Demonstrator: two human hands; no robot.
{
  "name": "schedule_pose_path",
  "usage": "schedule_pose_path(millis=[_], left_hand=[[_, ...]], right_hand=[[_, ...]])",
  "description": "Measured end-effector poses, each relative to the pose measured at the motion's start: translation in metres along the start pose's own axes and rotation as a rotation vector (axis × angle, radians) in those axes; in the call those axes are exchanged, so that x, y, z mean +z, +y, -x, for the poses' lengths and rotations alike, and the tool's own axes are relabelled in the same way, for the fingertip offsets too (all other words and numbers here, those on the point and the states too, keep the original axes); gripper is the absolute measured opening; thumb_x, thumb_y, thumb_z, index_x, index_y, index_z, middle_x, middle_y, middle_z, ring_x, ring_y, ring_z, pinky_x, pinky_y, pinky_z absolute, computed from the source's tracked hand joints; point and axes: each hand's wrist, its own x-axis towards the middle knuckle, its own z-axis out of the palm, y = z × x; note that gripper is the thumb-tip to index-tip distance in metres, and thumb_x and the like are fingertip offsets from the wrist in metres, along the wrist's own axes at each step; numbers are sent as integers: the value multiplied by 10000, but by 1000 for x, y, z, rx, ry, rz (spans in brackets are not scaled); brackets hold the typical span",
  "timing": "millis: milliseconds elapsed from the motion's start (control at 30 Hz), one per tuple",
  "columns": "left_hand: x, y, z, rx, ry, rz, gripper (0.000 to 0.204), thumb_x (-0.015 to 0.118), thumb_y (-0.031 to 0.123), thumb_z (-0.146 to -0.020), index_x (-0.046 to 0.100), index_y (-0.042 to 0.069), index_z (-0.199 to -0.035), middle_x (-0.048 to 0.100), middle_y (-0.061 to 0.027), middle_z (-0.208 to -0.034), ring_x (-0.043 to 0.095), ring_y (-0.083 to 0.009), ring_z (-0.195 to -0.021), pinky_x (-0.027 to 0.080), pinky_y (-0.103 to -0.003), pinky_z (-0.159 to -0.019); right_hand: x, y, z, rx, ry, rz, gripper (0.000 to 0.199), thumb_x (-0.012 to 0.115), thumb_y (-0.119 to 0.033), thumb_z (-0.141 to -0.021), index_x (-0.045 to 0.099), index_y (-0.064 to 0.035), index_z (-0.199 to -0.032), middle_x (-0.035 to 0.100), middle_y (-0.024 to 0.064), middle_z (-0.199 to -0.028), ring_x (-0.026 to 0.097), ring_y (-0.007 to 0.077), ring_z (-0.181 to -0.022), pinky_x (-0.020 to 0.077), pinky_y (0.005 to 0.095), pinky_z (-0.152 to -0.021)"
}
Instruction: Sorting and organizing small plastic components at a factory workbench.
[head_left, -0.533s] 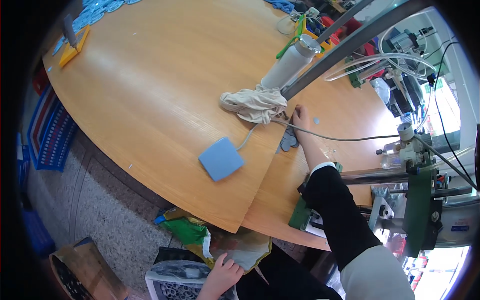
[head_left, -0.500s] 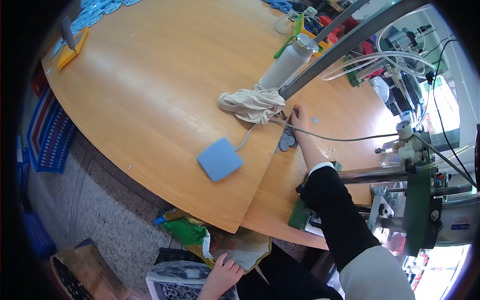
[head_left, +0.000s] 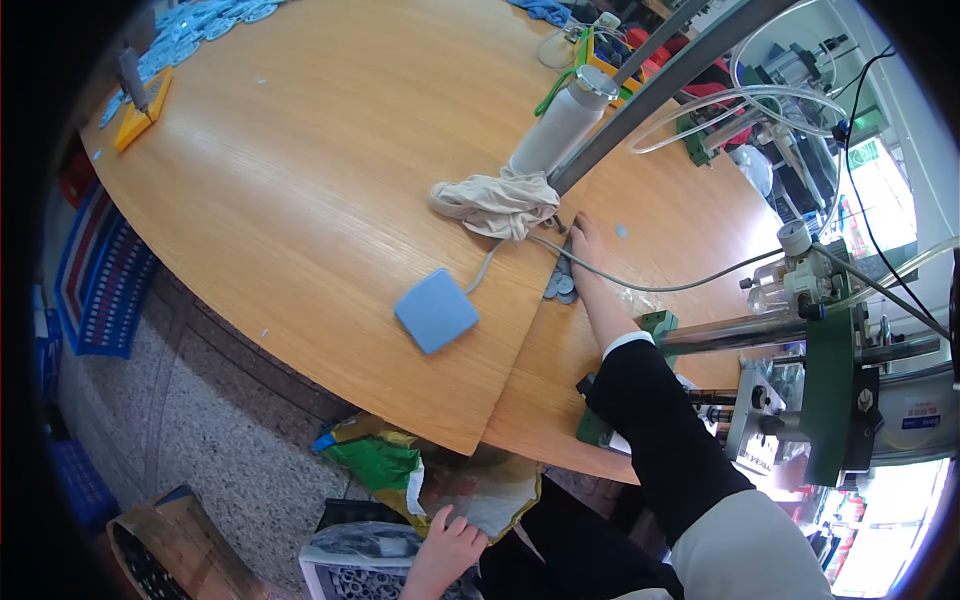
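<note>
My left hand (head_left: 450, 548) has its fingers closed over the edge of an open green and yellow plastic bag (head_left: 390, 470) below the table corner. My right arm stretches over the lower table section, its sleeve black and white. At the end of it, my right hand (head_left: 584, 238) rests beside small flat grey discs (head_left: 562, 284), several lying in a loose pile along the raised table edge. Its fingers are mostly hidden, so their grip does not show. A lone disc (head_left: 621, 231) lies to the right of this hand. The grey cable (head_left: 655, 289) passes over the forearm.
A blue square pad (head_left: 436, 311) lies on the wooden table (head_left: 320, 200). Behind it are a crumpled cloth (head_left: 500, 205), a white bottle (head_left: 565, 120) and a metal post (head_left: 640, 110). A green press (head_left: 832, 400) stands right. A crate of grey rings (head_left: 375, 580) sits below.
My right hand has shifted slightly toward me along the table edge, near the discs. The whole view has moved a little. My left hand stays on the bag.
</note>
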Motion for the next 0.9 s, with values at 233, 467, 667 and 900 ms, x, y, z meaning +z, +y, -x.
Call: schedule_pose_path(millis=[233,467,667,900], left_hand=[[6,3,7,-2,17,2,35,517,143,-658,504,135,-690,434,23,-650,464,-138,-773,331,-412,-918],[5,8,1,22,21,-5,20,514,139,-663,503,134,-678,437,19,-648,465,-139,-772,329,-414,-918],[7,8,12,-32,50,-5,16,511,137,-664,496,134,-665,431,21,-639,465,-141,-768,332,-413,-915],[4,11,16,-19,52,15,28,516,137,-651,493,135,-667,428,22,-639,461,-143,-766,340,-399,-908]], right_hand=[[-15,-37,27,-34,-211,120,292,445,-110,-767,519,26,-1015,487,171,-1140,460,314,-1056,371,341,-888],[-27,-63,51,-134,-173,154,156,495,-86,-732,504,1,-861,501,160,-912,479,335,-867,393,393,-764],[-36,-66,67,3,-175,232,230,515,-126,-699,501,-2,-893,481,162,-883,452,320,-882,378,387,-782],[-13,6,1,-211,-3,323,394,502,-173,-736,455,4,-1085,453,171,-1125,421,333,-1050,343,381,-893]])
